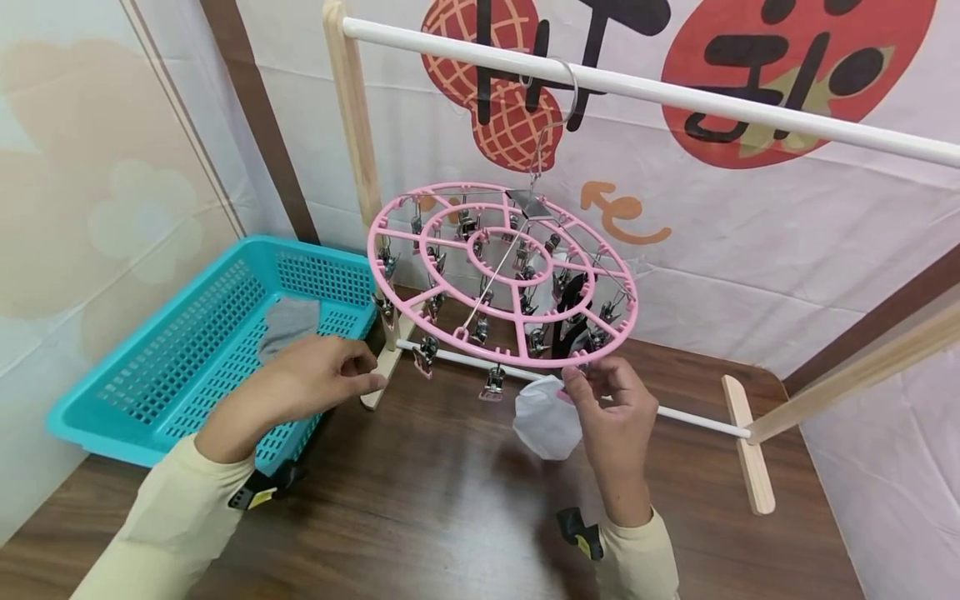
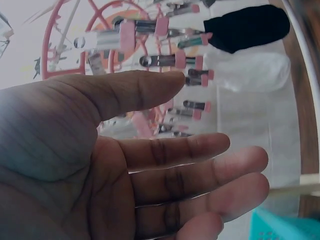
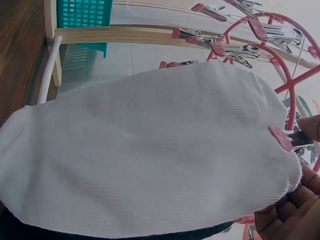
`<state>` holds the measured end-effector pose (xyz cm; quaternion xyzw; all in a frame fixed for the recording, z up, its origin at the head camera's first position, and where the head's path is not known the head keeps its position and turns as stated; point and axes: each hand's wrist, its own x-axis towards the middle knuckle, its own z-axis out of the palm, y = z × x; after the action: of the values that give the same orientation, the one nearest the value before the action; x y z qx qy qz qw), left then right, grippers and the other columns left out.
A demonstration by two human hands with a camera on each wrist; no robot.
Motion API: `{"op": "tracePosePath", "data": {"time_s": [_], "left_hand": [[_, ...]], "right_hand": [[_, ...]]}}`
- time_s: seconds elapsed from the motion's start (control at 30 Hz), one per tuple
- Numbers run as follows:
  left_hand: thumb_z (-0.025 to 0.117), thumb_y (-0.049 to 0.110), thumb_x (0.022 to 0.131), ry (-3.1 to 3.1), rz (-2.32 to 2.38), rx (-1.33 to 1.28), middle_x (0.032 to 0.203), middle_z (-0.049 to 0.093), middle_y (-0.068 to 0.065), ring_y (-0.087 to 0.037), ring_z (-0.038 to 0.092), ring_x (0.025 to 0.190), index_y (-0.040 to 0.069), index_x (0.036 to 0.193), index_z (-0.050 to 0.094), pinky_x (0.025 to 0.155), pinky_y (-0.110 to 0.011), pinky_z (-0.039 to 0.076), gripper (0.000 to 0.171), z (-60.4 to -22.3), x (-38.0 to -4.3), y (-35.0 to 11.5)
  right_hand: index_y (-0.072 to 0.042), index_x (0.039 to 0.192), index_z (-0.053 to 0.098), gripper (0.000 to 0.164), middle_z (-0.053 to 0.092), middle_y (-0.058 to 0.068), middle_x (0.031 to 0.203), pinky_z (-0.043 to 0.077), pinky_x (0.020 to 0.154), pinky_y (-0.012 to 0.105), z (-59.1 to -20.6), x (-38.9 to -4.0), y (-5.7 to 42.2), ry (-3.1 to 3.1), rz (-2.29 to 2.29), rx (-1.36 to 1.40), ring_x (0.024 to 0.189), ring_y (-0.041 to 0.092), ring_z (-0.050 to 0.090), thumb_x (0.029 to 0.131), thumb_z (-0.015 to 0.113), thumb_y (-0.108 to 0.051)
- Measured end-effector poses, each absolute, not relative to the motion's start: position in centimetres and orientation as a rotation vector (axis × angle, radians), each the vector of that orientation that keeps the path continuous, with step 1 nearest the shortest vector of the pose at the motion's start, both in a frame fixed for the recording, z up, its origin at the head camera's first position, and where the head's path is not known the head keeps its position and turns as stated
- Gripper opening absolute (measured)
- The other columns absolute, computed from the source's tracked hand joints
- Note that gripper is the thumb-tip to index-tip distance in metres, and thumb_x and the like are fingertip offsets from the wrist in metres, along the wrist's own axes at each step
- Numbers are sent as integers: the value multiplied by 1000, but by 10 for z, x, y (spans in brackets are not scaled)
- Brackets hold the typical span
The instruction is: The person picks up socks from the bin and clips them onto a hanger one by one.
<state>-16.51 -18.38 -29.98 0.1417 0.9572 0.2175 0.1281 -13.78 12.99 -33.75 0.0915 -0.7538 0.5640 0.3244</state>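
A pink round clip hanger (image 1: 521, 317) hangs by its metal hook from a white rod. At its near right edge my right hand (image 1: 618, 417) pinches a metal clip (image 3: 299, 140) between thumb and fingers. The clip's pink tip bites the cuff of a white sock (image 3: 145, 155), which dangles below the rim. My left hand (image 1: 318, 379) hovers left of the hanger, fingers relaxed and holding nothing. In the left wrist view a black sock (image 2: 250, 27) and another white sock (image 2: 255, 72) hang from clips farther back.
A turquoise basket (image 1: 157, 325) stands at the left with a grey sock (image 1: 292, 321) inside. The wooden rack's white top rod (image 1: 675, 96) crosses above, and its lower white rod (image 1: 697, 422) runs behind the hanger. Several unoccupied clips (image 1: 492, 383) dangle from the rings.
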Motion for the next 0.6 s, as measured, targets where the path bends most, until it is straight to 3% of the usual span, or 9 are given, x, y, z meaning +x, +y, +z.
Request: {"op": "tracePosePath", "data": {"time_s": [0.27,0.5,0.6], "left_hand": [[63,36,91,2773,593,410,79,64,2,-16,54,66,6,107,69,53,-31,43,35,-291,-172,-193],[62,33,93,2742,661,396,63,58,0,-15,53,54,6,103,69,49,-32,41,30,-286,-187,-207],[60,37,94,2723,688,340,70,62,0,-14,57,60,4,107,68,52,-33,45,36,-286,-195,-214]], "right_hand": [[6,91,66,12,66,15,78,44,53,16,-354,-146,137,-1981,1473,222,63,8,55,81,72,5],[7,89,65,12,66,15,76,44,54,16,-353,-146,136,-1987,1463,205,63,8,55,81,73,4],[6,89,65,12,66,14,75,44,54,16,-355,-147,137,-1988,1461,199,63,8,55,81,73,3]]}}
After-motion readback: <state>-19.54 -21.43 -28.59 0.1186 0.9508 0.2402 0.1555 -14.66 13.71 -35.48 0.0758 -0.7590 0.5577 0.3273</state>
